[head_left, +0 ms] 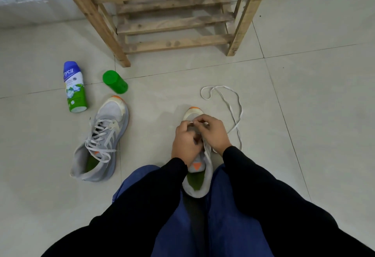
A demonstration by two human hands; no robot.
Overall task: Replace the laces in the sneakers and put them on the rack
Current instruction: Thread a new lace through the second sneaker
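grey mesh sneaker (197, 185) under fingers | left hand (185, 141), right hand (215, 133): fingers curled, pinching white flat lace (237, 112) | slack loops rightward

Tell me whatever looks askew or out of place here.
The spray bottle lies on its side at left, with a green cap tipped over beside it. A loose white lace sprawls right of the held sneaker.
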